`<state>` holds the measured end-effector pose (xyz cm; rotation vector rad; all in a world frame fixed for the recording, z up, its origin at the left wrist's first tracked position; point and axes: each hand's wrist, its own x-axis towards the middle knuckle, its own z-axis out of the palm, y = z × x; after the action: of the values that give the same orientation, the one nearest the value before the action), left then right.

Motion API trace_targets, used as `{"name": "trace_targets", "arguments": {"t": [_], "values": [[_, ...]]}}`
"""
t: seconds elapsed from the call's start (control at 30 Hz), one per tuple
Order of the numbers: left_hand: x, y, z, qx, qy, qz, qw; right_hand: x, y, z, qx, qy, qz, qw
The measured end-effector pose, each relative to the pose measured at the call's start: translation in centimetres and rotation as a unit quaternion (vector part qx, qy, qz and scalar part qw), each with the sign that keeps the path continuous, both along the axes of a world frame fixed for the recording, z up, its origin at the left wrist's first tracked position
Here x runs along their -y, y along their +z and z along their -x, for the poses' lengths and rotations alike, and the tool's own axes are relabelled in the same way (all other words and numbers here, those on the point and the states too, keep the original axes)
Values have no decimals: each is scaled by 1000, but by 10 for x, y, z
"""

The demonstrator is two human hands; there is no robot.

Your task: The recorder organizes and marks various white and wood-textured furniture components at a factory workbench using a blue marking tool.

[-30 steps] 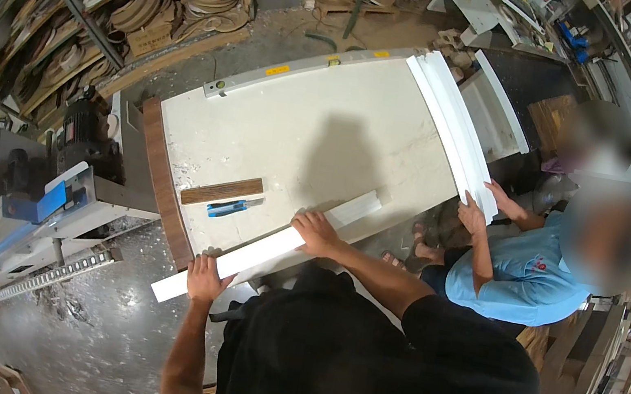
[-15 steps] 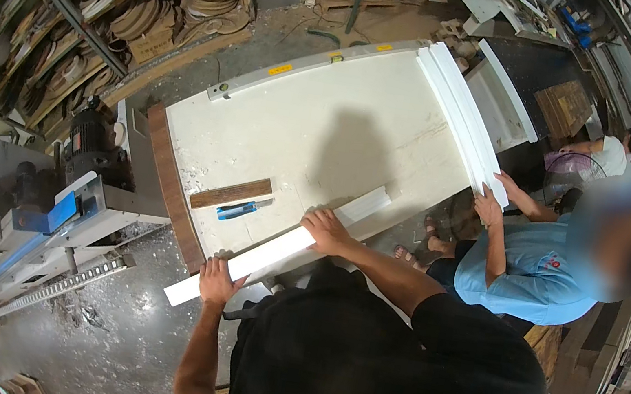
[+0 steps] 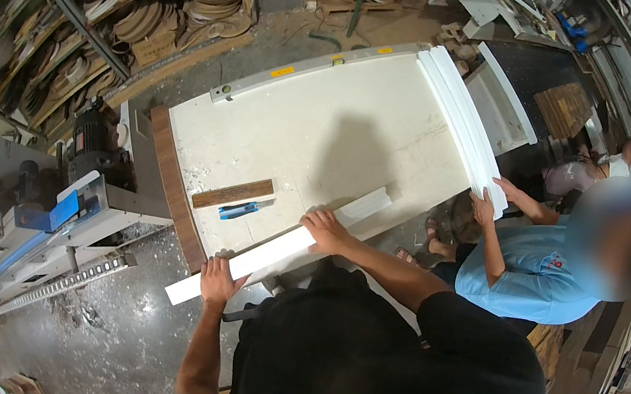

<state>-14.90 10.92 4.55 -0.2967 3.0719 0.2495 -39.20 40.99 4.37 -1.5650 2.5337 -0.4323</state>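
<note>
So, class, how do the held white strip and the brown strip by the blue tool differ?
The white strip is longer than the brown strip. The left hand and right hand hold the white strip; the brown strip lies untouched. The white strip overhangs the table; the brown strip lies wholly on it. Both are narrow.

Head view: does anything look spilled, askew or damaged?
Yes: small flecks litter the table and floor, looking like loose debris. The white strip juts past the table's corner, but left hand and right hand hold it.
</note>
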Motion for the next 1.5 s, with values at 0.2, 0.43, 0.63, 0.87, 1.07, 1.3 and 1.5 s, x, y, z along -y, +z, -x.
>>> {"name": "trace_targets", "arguments": {"t": [0.2,0.43,0.63,0.87,1.07,1.3,1.5], "values": [[-3,9,-2,-21,-4,0,1000,69,162,-17,125,78,151,978],[16,-37,-16,120,-2,-18,993,94,418,-52,36,241,510,825],[3,-1,3,29,-15,30,999,123,417,-68,-186,202,689,671],[-3,10,-3,-26,-2,26,999,123,416,-73,-168,215,660,700],[6,-24,-10,-13,5,22,1000,123,416,-75,-174,251,627,717],[1,0,-1,-5,0,7,1000,119,413,-78,-163,272,586,746],[2,-3,-9,-52,2,-14,999,147,367,-92,85,324,343,878]]}}
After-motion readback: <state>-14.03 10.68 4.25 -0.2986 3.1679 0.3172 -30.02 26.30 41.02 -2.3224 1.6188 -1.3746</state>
